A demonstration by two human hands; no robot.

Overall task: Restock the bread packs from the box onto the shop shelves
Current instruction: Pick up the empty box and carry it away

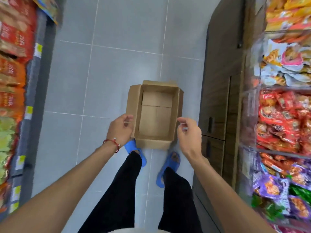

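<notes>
Bare forearms are reaching down and forward from the bottom corners, over black trouser legs and blue slippers [135, 151] standing on the grey tiled floor [117, 31]. Along the left edge, a grey shelf unit [36, 91] is carrying red, orange and green snack packets [11, 73], its front lip showing yellow price tags. Beside it the left hand [120, 130], with a red cord bracelet [112, 143] at the wrist, is hanging against the near-left corner of the cardboard box [155, 115]; its grip is loosely curled and holding nothing that can be seen. That box is sitting on the floor just ahead of the slippers, flaps spread outward, and no bread packs are showing inside it. Right of the box, the right hand [189, 132] is hovering just off the near-right corner, fingers half bent, grip released. Open floor is stretching ahead beyond the box. Further right, a dark wood-grain cabinet [220, 81] is narrowing the aisle, and wire shelves [286, 89] crowded with bright packets are filling the right edge.
</notes>
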